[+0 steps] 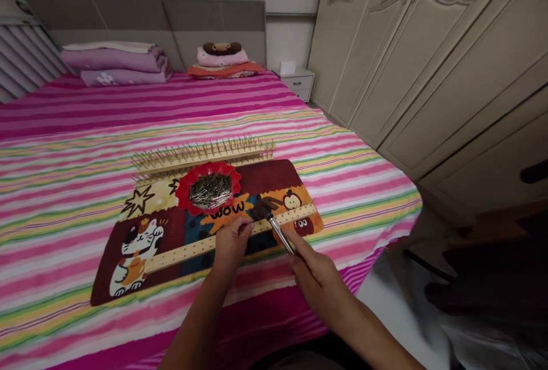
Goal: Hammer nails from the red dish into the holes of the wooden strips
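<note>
In my right hand (314, 270) is a hammer (280, 234) with a shiny metal shaft and a dark head, tilted over a pale wooden strip (184, 253). Rows of small holes run along this strip. My left hand (231, 241) is closed at the strip's middle, thumb and fingertips pinched near the hammer head. What they pinch is too small to make out, though nails lie close by. Just beyond my left hand, a red scalloped bowl (182, 192) holds a heap of nails (211, 190). The strip and bowl rest on a cartoon-printed mat (171, 218).
Behind the bowl lie wooden strips (201, 159) bristling with upright nails. Everything rests on a bed with a striped sheet (55, 198). Folded purple bedding (120, 63) and a pink-orange stack (225, 64) sit by the headboard. A nightstand (297, 81) and wardrobe (411, 56) stand right.
</note>
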Motion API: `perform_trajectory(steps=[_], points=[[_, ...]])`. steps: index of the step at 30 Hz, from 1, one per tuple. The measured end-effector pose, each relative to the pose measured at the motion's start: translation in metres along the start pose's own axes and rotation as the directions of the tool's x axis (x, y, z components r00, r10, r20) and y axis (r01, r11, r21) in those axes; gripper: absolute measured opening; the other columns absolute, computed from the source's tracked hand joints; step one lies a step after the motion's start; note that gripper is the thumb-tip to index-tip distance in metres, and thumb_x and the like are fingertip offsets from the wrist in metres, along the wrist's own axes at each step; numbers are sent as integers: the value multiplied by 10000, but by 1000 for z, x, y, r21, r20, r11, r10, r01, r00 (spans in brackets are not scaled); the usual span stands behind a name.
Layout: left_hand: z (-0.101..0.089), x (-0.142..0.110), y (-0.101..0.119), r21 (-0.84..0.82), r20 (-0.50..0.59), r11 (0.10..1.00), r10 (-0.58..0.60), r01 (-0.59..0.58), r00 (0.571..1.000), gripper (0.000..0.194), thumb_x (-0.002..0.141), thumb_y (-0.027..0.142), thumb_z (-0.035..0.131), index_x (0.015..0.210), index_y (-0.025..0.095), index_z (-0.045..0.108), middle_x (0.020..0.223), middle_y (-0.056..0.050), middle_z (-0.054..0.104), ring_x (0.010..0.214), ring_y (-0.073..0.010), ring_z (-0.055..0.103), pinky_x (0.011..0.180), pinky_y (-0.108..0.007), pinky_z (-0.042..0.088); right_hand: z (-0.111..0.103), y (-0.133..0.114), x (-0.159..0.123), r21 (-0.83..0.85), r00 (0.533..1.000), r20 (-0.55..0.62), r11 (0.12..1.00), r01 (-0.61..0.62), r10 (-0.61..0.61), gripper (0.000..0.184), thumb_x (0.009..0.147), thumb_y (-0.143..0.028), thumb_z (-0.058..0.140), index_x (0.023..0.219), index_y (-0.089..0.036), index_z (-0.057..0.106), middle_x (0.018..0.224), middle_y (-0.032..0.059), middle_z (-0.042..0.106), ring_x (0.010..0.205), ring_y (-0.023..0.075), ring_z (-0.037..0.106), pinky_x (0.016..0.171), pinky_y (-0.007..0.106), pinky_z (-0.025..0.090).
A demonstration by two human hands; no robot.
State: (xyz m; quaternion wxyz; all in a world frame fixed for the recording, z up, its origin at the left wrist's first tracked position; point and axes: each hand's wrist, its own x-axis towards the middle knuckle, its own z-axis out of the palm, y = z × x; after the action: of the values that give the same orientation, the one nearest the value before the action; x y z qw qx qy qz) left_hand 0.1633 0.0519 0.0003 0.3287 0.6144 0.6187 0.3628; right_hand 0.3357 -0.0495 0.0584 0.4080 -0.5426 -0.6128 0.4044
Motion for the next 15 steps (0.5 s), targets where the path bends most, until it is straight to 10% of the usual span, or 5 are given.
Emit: perform_trajectory(steps=[7,15], points=[[-1,-1,-2,40,3,999,21,-21,1000,132,713,299,541,702,222,647,658,20,638,649,-148,565,635,-248,415,3,-4,10,-76,992,102,993,87,-79,495,896,-143,378,1384,-207,430,1186,101,656,1123,217,585,947,363,444],[1,-1,-1,31,20,1000,4,-5,1000,117,702,305,568,724,224,649,685,12,667,627,-148,585,644,-261,449,-6,0,-16,14,998,-10,998,-60,60,477,916,-252,389,1388,-205,432,697,3,652,564,130,583,588,230,514]])
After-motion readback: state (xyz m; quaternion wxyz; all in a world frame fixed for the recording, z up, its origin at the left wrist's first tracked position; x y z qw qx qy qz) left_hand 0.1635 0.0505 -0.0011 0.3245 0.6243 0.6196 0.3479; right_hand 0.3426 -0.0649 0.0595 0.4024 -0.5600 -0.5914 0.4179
